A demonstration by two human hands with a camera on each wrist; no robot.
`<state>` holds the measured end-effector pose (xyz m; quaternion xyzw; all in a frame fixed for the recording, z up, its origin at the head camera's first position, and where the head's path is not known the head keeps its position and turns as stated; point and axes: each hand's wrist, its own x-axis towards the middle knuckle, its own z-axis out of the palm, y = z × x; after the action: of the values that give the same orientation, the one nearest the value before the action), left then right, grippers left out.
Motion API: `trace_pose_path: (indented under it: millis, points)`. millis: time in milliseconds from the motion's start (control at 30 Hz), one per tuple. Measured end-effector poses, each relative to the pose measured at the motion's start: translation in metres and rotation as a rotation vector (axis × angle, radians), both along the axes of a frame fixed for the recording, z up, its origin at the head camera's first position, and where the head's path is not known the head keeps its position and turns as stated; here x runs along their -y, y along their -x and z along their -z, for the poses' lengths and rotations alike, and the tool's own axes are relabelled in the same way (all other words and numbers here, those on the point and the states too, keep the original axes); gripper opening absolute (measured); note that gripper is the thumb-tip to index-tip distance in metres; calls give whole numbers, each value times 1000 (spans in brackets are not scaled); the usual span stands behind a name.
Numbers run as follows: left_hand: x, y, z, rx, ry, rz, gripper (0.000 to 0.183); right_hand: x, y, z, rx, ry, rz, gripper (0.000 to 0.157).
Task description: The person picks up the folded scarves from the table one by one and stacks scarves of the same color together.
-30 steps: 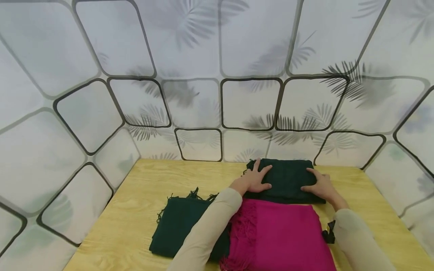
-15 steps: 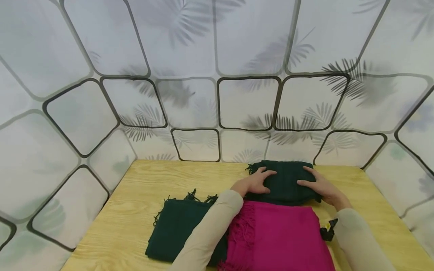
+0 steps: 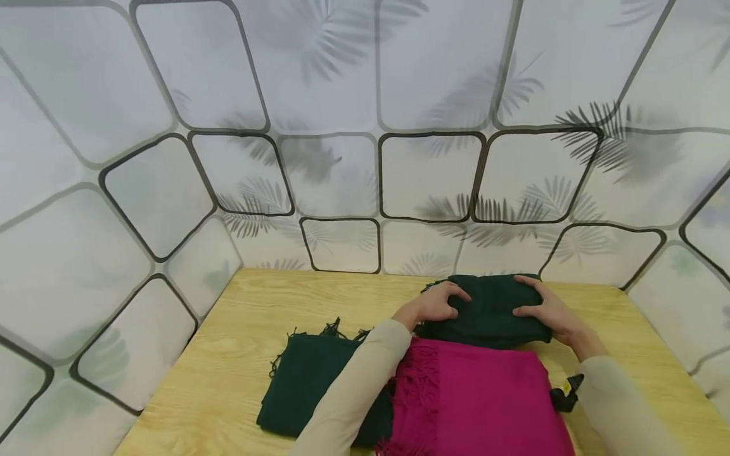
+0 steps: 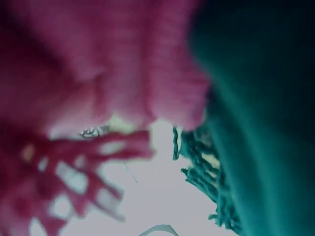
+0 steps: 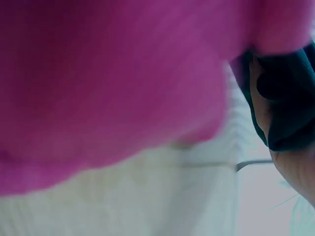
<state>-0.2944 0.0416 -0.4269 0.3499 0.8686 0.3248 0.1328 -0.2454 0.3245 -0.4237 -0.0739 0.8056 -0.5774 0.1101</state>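
Observation:
A folded dark green scarf (image 3: pixel 495 320) with a tasselled end lies at the back of the table, by the wall. My left hand (image 3: pixel 438 303) grips its left side, fingers bent into the cloth. At the opposite end my right hand (image 3: pixel 552 314) holds the scarf between thumb and fingers. In front of it a folded magenta scarf (image 3: pixel 496 399) has its fringe to the left. The right wrist view shows part of my right hand (image 5: pixel 298 172) against the dark green cloth (image 5: pixel 295 93); magenta cloth (image 5: pixel 123 83) fills most of that view, blurred.
A second folded dark green scarf (image 3: pixel 305 377), fringed at its far edge, lies left of the magenta one, partly behind my left sleeve (image 3: pixel 353 386). A small black item (image 3: pixel 564 398) shows beside my right sleeve. A patterned cloth wall (image 3: pixel 428 177) encloses the wooden table (image 3: pixel 228 354).
Both hands have drawn slightly inward on the back dark green scarf, which has bunched narrower. My left fingers have gone from spread to bent. The head view has shifted a little.

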Motion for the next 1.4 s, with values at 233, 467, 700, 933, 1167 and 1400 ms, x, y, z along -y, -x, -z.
trace_pose_path:
  millis: [233,467,700,933,1167,1400]
  points:
    - [22,-8,-25,-6,-107,2,49,18,-13,-39,-69,-57,26,87]
    - [61,-15,-64,-30,-139,-14,49,54,-22,-67,-93,74,61,82]
    - [113,-32,-96,-78,-185,-44,50,104,-35,-82,-111,274,64,77]
    - [157,-51,-115,-110,-217,-68,51,147,-52,-91,-136,431,50,73]
    - [185,-65,-120,-142,-260,-88,52,174,-63,-96,-123,546,27,74]
    - [204,-80,-120,-191,-287,-115,56,195,-70,-95,1,725,32,82]
